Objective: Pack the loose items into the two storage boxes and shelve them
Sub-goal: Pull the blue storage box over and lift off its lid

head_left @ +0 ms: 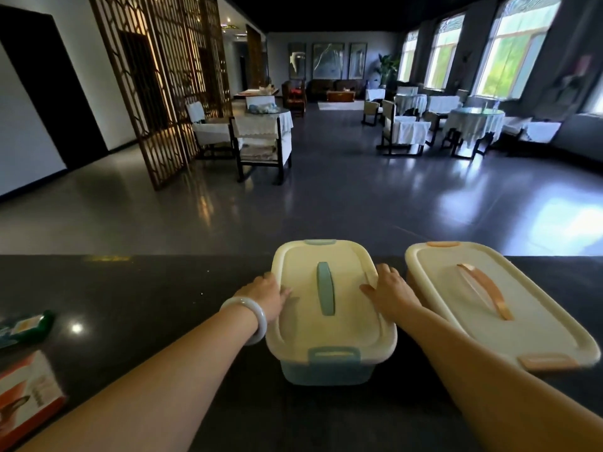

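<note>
Stretching away behind a dark, glossy stone worktop [137,288] is a dim dining hall with cloth-draped tables and chairs, a wooden lattice screen and bright windows. Sitting on the worktop near its far edge is a pale blue plastic storage box with a cream lid and blue handle [329,308], its lid closed. The left hand [270,296], wearing a pale jade-like bangle [253,318] on its wrist, is gripping the lid's left edge, and the right hand [390,290] is gripping its right edge, thumbs lying on top. Just beside it on the right is standing a second cream-lidded storage box with orange handle and clasps [496,305]. Lying at the left edge are a green packet [27,324] and a red-and-white carton [27,396].
</note>
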Demonstrator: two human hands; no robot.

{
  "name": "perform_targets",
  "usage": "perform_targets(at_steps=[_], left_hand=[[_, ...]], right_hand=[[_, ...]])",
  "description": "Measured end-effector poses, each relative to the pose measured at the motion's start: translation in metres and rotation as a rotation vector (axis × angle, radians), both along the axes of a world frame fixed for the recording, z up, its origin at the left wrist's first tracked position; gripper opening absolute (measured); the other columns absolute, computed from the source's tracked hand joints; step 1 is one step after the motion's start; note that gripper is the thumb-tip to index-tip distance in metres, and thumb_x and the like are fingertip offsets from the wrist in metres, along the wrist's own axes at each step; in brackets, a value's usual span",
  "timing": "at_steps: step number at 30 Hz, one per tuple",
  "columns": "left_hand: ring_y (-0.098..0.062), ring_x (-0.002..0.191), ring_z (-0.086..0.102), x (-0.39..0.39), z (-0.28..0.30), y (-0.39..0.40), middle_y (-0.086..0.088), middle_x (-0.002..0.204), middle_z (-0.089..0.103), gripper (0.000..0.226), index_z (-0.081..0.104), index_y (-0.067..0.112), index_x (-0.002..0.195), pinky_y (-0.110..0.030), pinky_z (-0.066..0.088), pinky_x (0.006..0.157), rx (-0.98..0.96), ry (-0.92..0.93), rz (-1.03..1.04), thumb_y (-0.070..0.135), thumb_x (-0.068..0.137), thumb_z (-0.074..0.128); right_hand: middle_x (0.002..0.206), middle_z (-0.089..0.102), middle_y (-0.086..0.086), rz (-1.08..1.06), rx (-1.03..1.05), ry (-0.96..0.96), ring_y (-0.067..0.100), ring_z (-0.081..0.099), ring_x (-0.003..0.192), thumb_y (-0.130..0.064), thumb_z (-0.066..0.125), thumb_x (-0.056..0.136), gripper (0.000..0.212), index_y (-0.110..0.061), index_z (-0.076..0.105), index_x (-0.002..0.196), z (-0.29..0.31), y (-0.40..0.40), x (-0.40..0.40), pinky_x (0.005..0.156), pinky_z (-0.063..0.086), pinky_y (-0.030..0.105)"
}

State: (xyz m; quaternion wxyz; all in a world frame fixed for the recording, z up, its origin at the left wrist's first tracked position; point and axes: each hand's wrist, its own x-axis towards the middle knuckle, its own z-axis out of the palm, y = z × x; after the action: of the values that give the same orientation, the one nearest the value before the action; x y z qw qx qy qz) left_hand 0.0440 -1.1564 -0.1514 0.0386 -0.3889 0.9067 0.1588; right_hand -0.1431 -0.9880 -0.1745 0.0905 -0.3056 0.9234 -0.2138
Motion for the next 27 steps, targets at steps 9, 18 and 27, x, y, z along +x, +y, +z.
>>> perform_targets(at_steps=[9, 18, 27], left_hand=[[-0.019, 0.066, 0.056, -0.011, -0.035, -0.003, -0.005, 0.083, 0.054, 0.043, 0.025, 0.019, 0.134, -0.031, 0.037, 0.050, 0.282, 0.195, 0.227, 0.047, 0.102, 0.021], [-0.010, 0.083, 0.056, 0.059, -0.038, 0.029, 0.001, 0.109, 0.057, 0.056, 0.012, 0.031, 0.152, -0.030, 0.043, 0.068, 0.439, 0.349, 0.312, 0.051, 0.101, 0.024], [-0.010, 0.093, 0.054, 0.163, -0.050, 0.060, 0.003, 0.119, 0.054, 0.061, 0.014, 0.030, 0.152, -0.033, 0.043, 0.081, 0.453, 0.413, 0.328, 0.054, 0.099, 0.028]], right_hand=[[0.126, 0.057, 0.013, -0.064, -0.104, -0.196, 0.025, 0.055, 0.096, -0.045, 0.029, 0.102, 0.048, -0.020, 0.028, 0.143, -0.020, -0.004, 0.000, 0.077, 0.041, 0.033], [0.095, 0.061, 0.000, -0.039, -0.147, -0.161, 0.017, 0.061, 0.081, -0.039, 0.026, 0.103, 0.038, -0.026, 0.035, 0.137, -0.018, 0.031, 0.070, 0.069, 0.050, 0.035], [0.089, 0.061, 0.001, -0.004, -0.182, -0.217, 0.015, 0.063, 0.075, -0.038, 0.027, 0.103, 0.043, -0.025, 0.028, 0.144, -0.017, 0.065, 0.169, 0.065, 0.056, 0.033]])
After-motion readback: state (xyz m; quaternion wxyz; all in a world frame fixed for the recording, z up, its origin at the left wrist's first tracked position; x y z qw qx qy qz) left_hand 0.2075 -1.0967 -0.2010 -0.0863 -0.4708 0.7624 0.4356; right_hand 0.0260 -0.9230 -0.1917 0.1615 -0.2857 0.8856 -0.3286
